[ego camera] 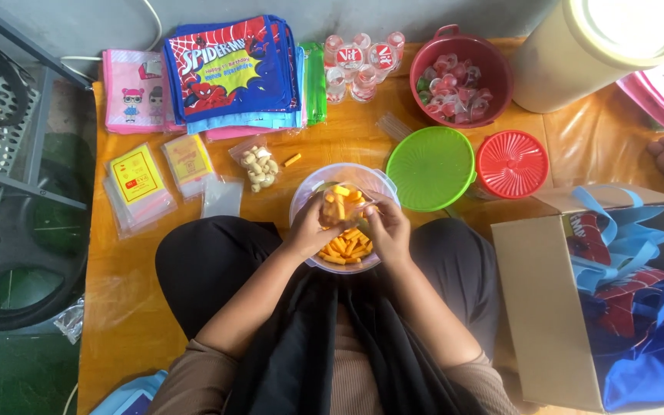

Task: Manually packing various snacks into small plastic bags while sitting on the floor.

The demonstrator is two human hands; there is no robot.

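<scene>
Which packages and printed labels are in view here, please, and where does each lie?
Small clear snack bag: held in both hands, orange sticks inside.
Flat yellow-labelled packets: left, rectangular.
Printed blue bags: stacked at top.
Cardboard box: right, brown, open.

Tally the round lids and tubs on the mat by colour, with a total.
Green lid: 1
Red lid: 1
Maroon tub of jelly cups: 1
Clear tub of orange snack sticks: 1
Cream container: 1
Total: 5
</scene>
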